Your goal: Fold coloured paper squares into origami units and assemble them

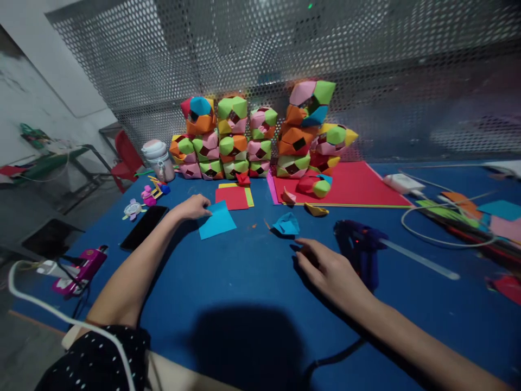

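My left hand [193, 207] reaches to a square sheet of blue paper [220, 221] lying on the table. Its fingers are bent together at the sheet's upper left edge. My right hand [329, 269] hovers low over the table, holding nothing, thumb and forefinger loosely bent and apart. Just beyond its fingertips lies a folded blue paper piece [286, 224]. To the right of that hand stands a dark blue glue gun [362, 239] with a clear glue stick [423, 259] jutting from its back. Behind the blue sheet are a red paper sheet [232, 198] and a yellow one [249, 198].
Stacked folded-paper balls [232, 146] line the back by a perforated metal panel [244, 49]. Large red paper [358, 184] lies beneath some. A phone [143, 228], jar [158, 160] and purple power strip [79, 271] are left. A white charger [404, 183] with cable and paper scraps lie right.
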`<state>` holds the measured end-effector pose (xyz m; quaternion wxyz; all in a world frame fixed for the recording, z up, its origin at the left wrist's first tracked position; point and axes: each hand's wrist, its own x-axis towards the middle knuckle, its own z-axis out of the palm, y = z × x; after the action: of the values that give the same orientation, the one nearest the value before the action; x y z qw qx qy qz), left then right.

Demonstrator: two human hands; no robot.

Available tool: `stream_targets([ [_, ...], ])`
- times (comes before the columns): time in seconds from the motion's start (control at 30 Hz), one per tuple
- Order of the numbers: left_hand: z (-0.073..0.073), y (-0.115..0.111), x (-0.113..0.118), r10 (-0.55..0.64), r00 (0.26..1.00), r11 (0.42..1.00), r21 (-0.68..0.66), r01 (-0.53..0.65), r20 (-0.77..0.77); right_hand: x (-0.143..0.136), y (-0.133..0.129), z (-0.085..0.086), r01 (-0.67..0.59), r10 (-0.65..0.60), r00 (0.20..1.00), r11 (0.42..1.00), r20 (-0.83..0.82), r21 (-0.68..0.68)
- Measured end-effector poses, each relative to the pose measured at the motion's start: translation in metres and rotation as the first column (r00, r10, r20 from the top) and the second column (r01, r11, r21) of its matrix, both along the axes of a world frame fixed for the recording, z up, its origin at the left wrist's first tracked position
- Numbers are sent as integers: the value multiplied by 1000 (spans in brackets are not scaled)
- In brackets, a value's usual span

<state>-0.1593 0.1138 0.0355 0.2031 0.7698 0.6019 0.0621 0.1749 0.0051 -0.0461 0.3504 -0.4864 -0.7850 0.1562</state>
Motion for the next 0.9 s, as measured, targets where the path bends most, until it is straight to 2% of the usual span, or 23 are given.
stream_targets([
  [0.17, 0, 0, -1, 6, 985, 1000, -4, -6, 173, -1, 0, -4, -15, 10, 997, 998, 75, 68],
  [0.37, -15, 15, 14, 146, 924, 974, 113, -197, 354, -3, 1, -6, -31, 21, 993, 996, 114, 84],
  [0.5, -26, 37, 25, 280, 904, 937, 111, -330, 323, -4, 1, -5, -28, 17, 991, 996, 133, 81],
  [0.67, -31, 54, 34, 439, 867, 845, 219, -488, 235, -6, 2, -3, -35, 24, 988, 997, 150, 75],
  [0.77, -32, 54, 39, 446, 876, 826, 293, -481, 181, -6, 2, -1, -44, 34, 988, 997, 154, 65],
  [0.9, -31, 43, 44, 374, 923, 853, 357, -380, 91, -5, 1, 3, -61, 52, 987, 997, 153, 50],
])
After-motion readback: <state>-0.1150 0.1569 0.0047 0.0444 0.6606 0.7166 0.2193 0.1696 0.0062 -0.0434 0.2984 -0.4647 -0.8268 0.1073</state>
